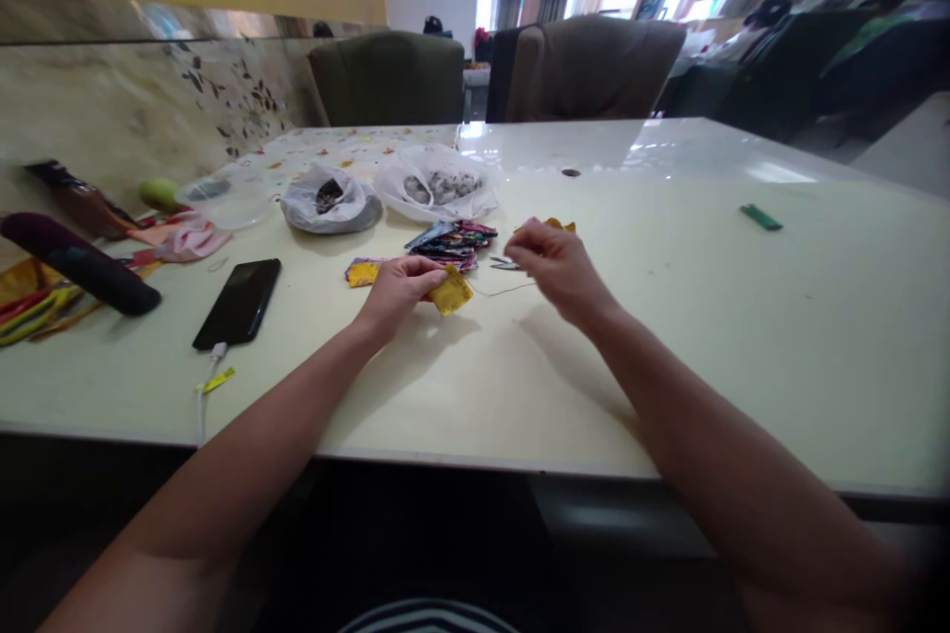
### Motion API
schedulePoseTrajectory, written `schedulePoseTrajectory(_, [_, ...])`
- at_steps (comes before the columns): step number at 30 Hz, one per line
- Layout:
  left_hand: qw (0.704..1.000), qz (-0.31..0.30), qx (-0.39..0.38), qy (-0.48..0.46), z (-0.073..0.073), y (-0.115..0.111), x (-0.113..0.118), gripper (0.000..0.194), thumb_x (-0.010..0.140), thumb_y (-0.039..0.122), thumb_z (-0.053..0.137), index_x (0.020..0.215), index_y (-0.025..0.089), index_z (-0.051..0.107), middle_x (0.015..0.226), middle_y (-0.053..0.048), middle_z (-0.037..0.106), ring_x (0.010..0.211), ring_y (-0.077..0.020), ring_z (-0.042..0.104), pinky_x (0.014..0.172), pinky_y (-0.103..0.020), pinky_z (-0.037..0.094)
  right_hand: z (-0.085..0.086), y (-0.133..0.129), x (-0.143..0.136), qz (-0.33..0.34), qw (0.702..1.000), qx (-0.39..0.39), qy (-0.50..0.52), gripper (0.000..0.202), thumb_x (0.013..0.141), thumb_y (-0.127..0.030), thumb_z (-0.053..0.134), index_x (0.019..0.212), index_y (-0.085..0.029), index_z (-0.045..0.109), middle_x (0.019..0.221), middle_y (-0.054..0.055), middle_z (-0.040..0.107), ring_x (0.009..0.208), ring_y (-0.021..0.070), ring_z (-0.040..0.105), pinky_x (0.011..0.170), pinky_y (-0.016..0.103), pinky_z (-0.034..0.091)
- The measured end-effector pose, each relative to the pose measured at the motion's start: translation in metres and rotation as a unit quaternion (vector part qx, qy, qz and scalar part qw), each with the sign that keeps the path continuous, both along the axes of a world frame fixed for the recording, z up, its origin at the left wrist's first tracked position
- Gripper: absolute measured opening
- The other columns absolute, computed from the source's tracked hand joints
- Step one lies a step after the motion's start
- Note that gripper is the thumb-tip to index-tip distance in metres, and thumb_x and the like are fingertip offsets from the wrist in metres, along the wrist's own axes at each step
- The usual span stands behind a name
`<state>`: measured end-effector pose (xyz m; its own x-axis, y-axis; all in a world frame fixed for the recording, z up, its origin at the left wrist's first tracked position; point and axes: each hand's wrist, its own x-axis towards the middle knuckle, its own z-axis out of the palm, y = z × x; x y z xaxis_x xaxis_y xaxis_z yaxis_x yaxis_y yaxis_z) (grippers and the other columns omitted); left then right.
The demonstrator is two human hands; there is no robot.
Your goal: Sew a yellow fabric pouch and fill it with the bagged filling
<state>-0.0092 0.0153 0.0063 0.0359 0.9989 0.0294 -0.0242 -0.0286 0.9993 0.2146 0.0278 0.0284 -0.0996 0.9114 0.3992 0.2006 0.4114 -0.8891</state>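
Note:
My left hand (405,289) pinches a small yellow patterned cloth piece (451,292) between thumb and fingers, a little above the white table. To its right, my right hand (547,260) is raised with fingertips pressed together; whatever they hold is too small to make out. A thin dark thread (505,290) curves between the cloth and the right hand. Small metal snips (505,263) lie partly hidden by that hand, and yellow cloth (560,225) shows behind it. Beyond my left hand is a pile of colourful cloth pieces (451,242), with another yellow piece (363,273) beside the hand.
Two white plastic bags (297,210) (393,193) with dark and grey contents stand behind the pile. A phone (238,305) on a white cable lies left, near a dark cylindrical object (89,267) and pink cloth (189,237). A green lighter-like object (761,217) lies right.

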Motion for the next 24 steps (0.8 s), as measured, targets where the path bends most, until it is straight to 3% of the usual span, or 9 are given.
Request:
schedulePoseTrajectory(3, [1.0, -0.01, 0.002, 0.004, -0.002, -0.003, 0.003, 0.029, 0.063, 0.035, 0.085, 0.077, 0.013, 0.073, 0.078, -0.007, 0.072, 0.071, -0.0165, 0.066, 0.069, -0.031, 0.054, -0.009, -0.011, -0.02, 0.029, 0.997, 0.034, -0.063, 0.013, 0.08, -0.028, 0.067, 0.071, -0.019, 0.066, 0.072, 0.003, 0.062, 0.073, 0.0172, 0.053, 0.068, 0.032, 0.041])
schedulePoseTrajectory(8, [0.999, -0.032, 0.009, -0.011, -0.001, -0.008, 0.007, 0.029, 0.064, 0.035, 0.085, 0.078, 0.013, 0.073, 0.078, -0.006, 0.071, 0.071, -0.015, 0.064, 0.07, -0.029, 0.053, -0.019, -0.013, -0.027, 0.057, 0.996, 0.005, -0.073, 0.018, 0.083, -0.034, 0.065, 0.075, -0.018, 0.068, 0.069, 0.001, 0.062, 0.067, 0.0149, 0.05, 0.064, 0.03, 0.037])
schedulePoseTrajectory(24, [0.999, -0.031, 0.025, -0.017, -0.001, -0.01, 0.009, 0.031, 0.063, 0.035, 0.085, 0.08, 0.012, 0.074, 0.078, -0.005, 0.071, 0.072, -0.0147, 0.064, 0.071, -0.028, 0.052, -0.02, -0.015, -0.028, 0.062, 0.994, -0.005, -0.086, 0.017, 0.084, -0.032, 0.064, 0.077, -0.017, 0.069, 0.07, 0.001, 0.063, 0.067, 0.0147, 0.053, 0.064, 0.029, 0.04])
